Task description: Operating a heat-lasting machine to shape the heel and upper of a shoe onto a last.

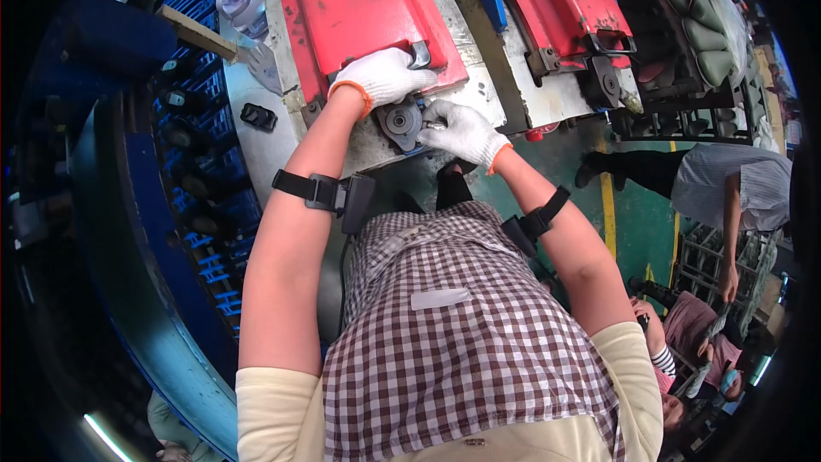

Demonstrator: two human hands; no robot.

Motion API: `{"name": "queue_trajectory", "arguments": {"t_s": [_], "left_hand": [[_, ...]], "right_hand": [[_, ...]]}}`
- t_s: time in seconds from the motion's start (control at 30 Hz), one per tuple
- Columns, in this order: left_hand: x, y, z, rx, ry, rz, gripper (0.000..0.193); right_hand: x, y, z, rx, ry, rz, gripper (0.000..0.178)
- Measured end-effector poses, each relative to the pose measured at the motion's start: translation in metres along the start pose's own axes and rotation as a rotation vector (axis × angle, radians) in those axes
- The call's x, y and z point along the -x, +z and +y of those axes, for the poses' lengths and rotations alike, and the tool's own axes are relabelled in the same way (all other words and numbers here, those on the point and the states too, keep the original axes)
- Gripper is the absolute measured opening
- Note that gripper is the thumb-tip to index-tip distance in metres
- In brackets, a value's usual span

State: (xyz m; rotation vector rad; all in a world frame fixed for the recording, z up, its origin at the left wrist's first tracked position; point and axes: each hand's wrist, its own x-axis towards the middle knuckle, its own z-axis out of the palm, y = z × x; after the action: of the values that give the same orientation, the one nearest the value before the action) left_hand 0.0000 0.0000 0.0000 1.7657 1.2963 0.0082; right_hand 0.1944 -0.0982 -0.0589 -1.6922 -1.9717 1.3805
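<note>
A red machine cover [359,8] with worn edges lies in front of me on a pale metal plate. My left hand [385,77], in a white knit glove with an orange cuff, is closed over the metal handle [419,55] at its near edge; one end of the handle shows beside the fingers. Just below is a round grey clamp-like part [400,122] at the plate's front edge. My right hand [463,133], gloved the same way, is at that part's right side. Its fingers are curled round a small metallic piece, mostly hidden.
A second red cover [556,0] with a black handle stands to the right. On the left ledge are a black object [258,117], a glove [261,67] and a clear round container [240,5]. Grey-green shoe-like forms [705,17] fill a rack at right. Co-workers are at lower right.
</note>
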Motion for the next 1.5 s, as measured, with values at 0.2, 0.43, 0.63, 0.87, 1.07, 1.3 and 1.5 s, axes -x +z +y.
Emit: {"name": "queue_trajectory", "arguments": {"t_s": [0.2,0.43,0.63,0.87,1.07,1.3,1.5], "left_hand": [[0.001,-0.002,0.003,-0.033,-0.026,0.013,0.049],[-0.003,-0.001,-0.003,-0.052,0.031,-0.015,0.049],[-0.003,0.002,-0.006,-0.070,0.061,0.077,0.050],[-0.001,0.000,-0.003,-0.084,0.077,0.064,0.052],[0.003,-0.001,-0.002,-0.046,0.089,0.087,0.054],[0.009,-0.005,0.005,-0.178,0.011,0.009,0.067],[0.012,-0.003,0.005,-0.235,0.084,0.147,0.069]], "right_hand": [[-0.006,0.003,0.008,-0.149,0.015,0.002,0.047],[-0.003,0.002,0.004,-0.189,0.025,-0.021,0.039],[-0.003,0.002,0.004,-0.199,0.020,-0.010,0.037],[-0.008,0.007,0.015,-0.223,0.038,-0.026,0.041],[0.012,0.010,-0.007,-0.532,0.317,-0.195,0.054],[0.028,0.034,-0.025,-0.503,0.408,-0.456,0.069],[0.014,0.061,-0.040,-0.936,0.417,-0.779,0.052]]}}
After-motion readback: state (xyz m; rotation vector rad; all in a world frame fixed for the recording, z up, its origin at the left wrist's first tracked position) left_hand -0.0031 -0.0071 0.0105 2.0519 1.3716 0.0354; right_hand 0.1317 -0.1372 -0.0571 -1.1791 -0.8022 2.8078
